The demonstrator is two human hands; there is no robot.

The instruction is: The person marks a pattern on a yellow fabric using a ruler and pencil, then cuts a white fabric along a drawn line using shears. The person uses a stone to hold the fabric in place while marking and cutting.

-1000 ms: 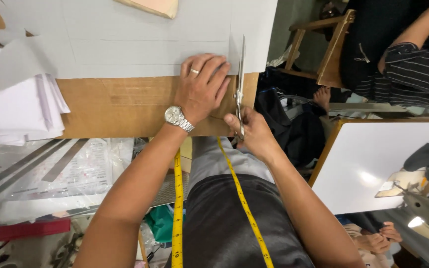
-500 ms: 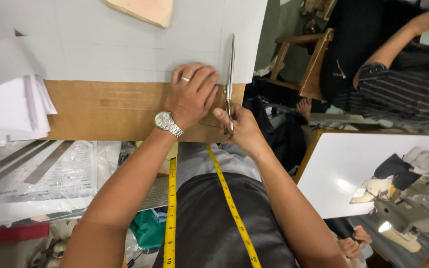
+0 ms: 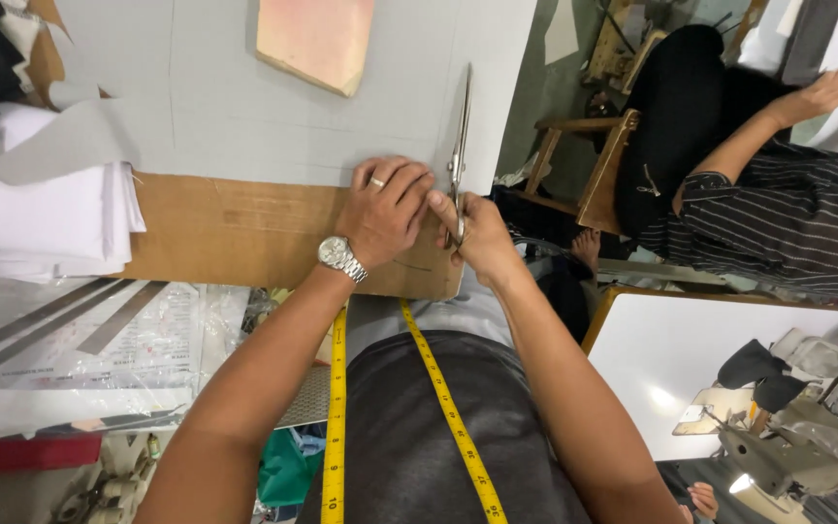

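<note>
My left hand [image 3: 387, 212], with a ring and a silver wristwatch, presses flat on the near edge of a large pale grey sheet [image 3: 244, 107] that lies over brown cardboard [image 3: 235, 233]. My right hand [image 3: 477, 231] grips the handles of long metal scissors [image 3: 459, 146]. Their blades point away from me along the sheet's right side, close to its edge. The two hands touch at the fingertips.
A tan wooden block [image 3: 314, 41] rests on the sheet at the top. White fabric [image 3: 46, 218] is stacked at left, with metal rulers [image 3: 60, 325] below. A yellow tape measure [image 3: 443, 408] hangs down my front. A person in a striped top [image 3: 788, 213] sits at right; a sewing machine [image 3: 797, 437] is lower right.
The scissors and my right hand have moved forward along the sheet. My left hand stays pressed beside them. The view has shifted slightly.
</note>
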